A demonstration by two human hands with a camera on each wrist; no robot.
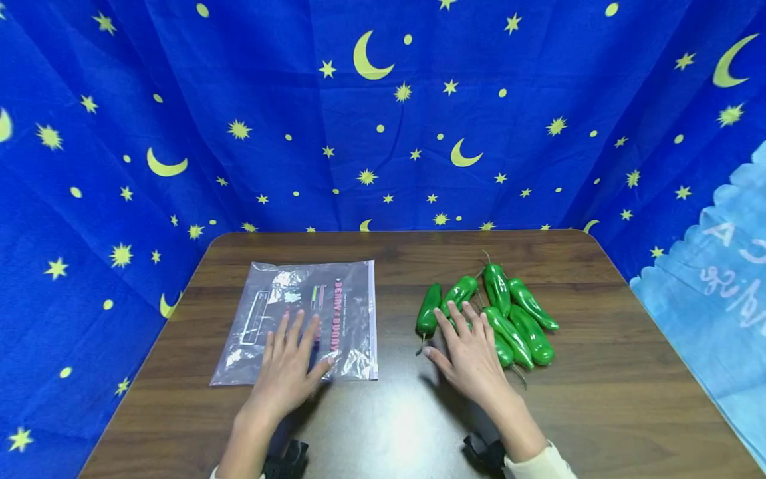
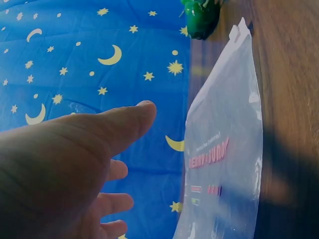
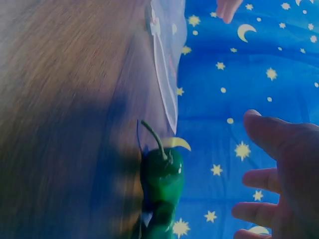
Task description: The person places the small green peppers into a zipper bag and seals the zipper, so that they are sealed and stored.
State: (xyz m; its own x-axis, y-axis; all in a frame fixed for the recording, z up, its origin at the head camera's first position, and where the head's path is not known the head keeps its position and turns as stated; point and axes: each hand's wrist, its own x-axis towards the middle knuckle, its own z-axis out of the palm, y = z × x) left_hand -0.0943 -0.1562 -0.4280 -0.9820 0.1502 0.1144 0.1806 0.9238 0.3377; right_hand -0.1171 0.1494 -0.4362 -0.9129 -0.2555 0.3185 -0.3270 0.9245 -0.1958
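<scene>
My left hand (image 1: 288, 369) hovers with spread fingers over the lower part of a clear zip bag (image 1: 353, 319), holding nothing. The bag lies flat on the left of the table, its slider edge facing right, with pink lettering on it. My right hand (image 1: 473, 356) is spread above the near left side of a pile of green peppers (image 1: 497, 286), also holding nothing, and it hides part of the pile. One pepper (image 1: 428, 309) lies at the pile's left end, stem toward me. In the right wrist view a pepper (image 3: 164, 181) sits below and beside the fingers, apart from them.
The brown wooden table (image 1: 395, 426) has its far edge against a blue curtain (image 1: 419, 133) with yellow moons and stars. A light blue cloth (image 1: 718, 286) with white letters hangs along the right side. Bare wood separates the bag from the peppers.
</scene>
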